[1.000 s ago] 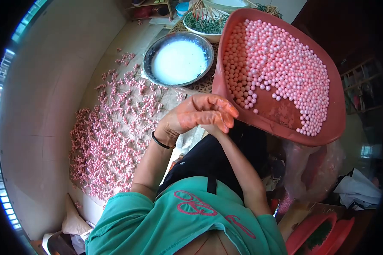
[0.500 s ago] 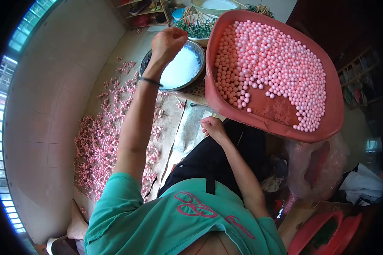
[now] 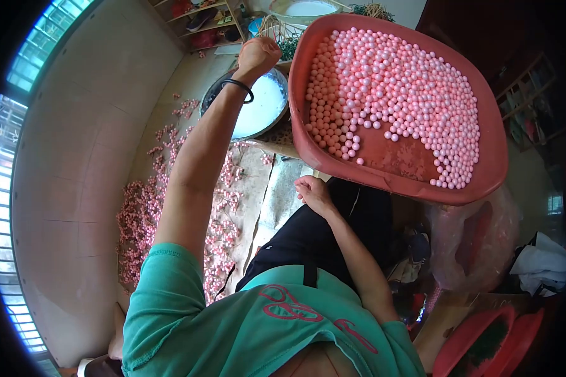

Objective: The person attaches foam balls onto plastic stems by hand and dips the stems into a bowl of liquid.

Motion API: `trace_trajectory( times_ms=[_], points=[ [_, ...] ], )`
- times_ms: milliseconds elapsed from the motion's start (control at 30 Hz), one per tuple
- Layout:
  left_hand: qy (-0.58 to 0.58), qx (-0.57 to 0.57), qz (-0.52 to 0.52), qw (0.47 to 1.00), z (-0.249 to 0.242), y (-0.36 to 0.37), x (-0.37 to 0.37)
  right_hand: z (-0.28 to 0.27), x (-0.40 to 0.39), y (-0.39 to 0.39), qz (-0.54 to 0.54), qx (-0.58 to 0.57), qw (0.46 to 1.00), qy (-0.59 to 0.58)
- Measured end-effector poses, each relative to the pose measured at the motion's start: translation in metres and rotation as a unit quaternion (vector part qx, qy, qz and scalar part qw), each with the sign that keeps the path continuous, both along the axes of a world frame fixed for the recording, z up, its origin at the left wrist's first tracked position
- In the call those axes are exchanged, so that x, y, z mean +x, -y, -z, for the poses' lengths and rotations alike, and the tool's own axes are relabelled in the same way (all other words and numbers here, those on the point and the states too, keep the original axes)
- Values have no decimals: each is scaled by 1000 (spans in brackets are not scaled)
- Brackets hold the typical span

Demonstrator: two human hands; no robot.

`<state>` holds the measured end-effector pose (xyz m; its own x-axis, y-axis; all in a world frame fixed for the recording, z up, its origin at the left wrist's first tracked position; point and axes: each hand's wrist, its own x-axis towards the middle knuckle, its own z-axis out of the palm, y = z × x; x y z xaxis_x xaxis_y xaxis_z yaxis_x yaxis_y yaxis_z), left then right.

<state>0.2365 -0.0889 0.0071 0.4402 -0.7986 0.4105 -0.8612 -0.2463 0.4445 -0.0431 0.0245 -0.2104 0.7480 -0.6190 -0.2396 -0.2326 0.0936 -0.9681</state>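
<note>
My left hand (image 3: pixel 259 55) is stretched far forward, with a dark band on its wrist. Its fingers are closed, and whatever they may hold is hidden. Just past it are green-tipped stems (image 3: pixel 289 45) in a container. Below that hand sits a round basin of white liquid (image 3: pixel 261 108). My right hand (image 3: pixel 313 191) rests low over my lap, its fingers curled together; I cannot make out anything inside them. Above and to its right stands a large red tub (image 3: pixel 399 160) holding many shiny pink beads (image 3: pixel 402 81).
Pink bead sprigs (image 3: pixel 141 220) lie spread over the floor at left. Another basin of white liquid (image 3: pixel 308 7) and a shelf (image 3: pixel 198 25) are at the back. Red containers (image 3: pixel 471 339) stand at lower right, below a clear plastic bag (image 3: pixel 478 245).
My left hand has moved slightly forward and right, nearer the green stems, still closed. My right hand is almost unmoved. The view has shifted a little.
</note>
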Motion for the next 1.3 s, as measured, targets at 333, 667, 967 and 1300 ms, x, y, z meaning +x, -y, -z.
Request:
trace_trajectory(
  times_ms=[333,667,967,1300],
  points=[
    [52,30,68,996,-20,3,27,9,0,-4,1,-56,998,15],
    [138,-6,91,986,-20,-2,18,7,-2,-6,28,-69,997,38],
    [126,-6,120,985,-18,-17,-7,8,-5,-5,15,-71,996,44],
    [348,90,118,926,-14,-12,6,10,-6,-7,39,-56,995,66]
  ],
)
